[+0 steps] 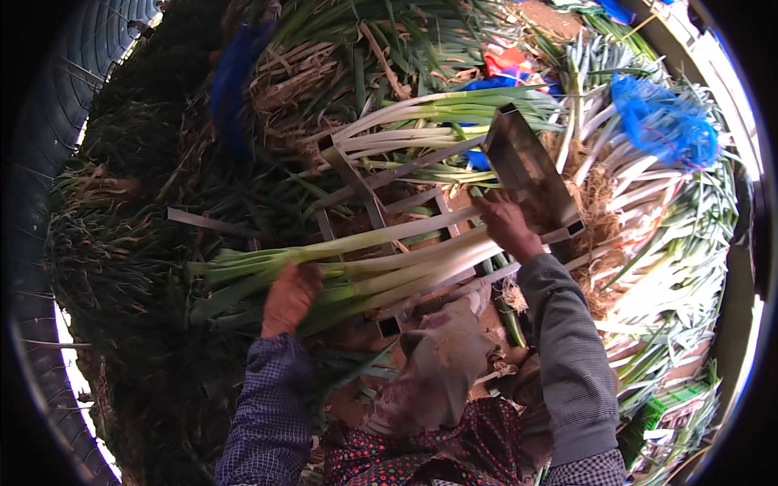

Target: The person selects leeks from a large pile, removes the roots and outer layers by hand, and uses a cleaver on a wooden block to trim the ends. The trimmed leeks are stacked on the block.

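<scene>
A loose bunch of long green onions [419,258] lies crosswise before me, white stalks to the right and green leaves to the left. My right hand [507,222] grips the white stalks near their right end. Toward the leafy end, my left hand [293,297] curls around the greens; its fingertips are partly blurred. Beneath the bunch is a frame of square metal tubing [349,176], with a metal channel [529,158] at its right end just past my right hand. Another row of onions [419,140] rests across the far side of the frame.
Dark leafy onions [140,261] are heaped at left, with blue netting [240,91] above. Rooted onions [620,182] pile up at right under a blue mesh bag [662,121]. A green plastic crate [674,404] stands lower right. My cloth-covered knee [447,346] is close below the frame.
</scene>
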Available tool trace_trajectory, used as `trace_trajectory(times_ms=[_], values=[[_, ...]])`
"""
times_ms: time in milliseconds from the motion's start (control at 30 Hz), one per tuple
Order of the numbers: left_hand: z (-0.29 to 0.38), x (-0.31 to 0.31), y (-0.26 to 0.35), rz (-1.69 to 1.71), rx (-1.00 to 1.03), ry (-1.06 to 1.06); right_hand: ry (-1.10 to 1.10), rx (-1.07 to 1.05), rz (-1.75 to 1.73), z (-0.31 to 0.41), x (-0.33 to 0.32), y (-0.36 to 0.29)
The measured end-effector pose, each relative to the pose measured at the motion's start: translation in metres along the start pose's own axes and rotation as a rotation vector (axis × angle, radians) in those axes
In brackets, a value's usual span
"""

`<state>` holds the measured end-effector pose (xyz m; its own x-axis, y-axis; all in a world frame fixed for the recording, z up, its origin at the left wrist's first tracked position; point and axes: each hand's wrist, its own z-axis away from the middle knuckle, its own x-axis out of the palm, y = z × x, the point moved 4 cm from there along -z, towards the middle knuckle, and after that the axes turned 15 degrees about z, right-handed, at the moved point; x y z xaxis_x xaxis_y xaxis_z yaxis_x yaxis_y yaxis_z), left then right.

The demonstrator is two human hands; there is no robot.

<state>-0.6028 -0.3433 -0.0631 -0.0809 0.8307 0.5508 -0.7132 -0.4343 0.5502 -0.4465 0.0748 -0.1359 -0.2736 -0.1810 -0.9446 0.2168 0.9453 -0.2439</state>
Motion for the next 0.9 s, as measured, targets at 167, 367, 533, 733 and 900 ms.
trace_trajectory(times_ms=[167, 367, 533, 733, 900], values=[[-0.009, 0.032, -0.002, -0.742, 0.144, -0.009, -0.066, -0.083, 0.154, 0.007, 0.028, 0.026], [-0.097, 0.084, -0.048, -1.58, 0.699, -0.355, -0.116, -0.036, 0.124, -0.005, 0.035, 0.021], [-0.112, 0.07, -0.091, -1.855, 0.72, -0.369, -0.056, 0.02, 0.059, 0.0, 0.032, 0.026], [-0.11, 0.073, -0.094, -1.935, 0.567, -0.296, 0.04, 0.124, 0.235, 0.002, 0.033, 0.016], [-0.08, 0.059, -0.101, -2.046, 0.352, -0.304, 0.056, 0.243, 0.154, 0.01, 0.031, 0.007]])
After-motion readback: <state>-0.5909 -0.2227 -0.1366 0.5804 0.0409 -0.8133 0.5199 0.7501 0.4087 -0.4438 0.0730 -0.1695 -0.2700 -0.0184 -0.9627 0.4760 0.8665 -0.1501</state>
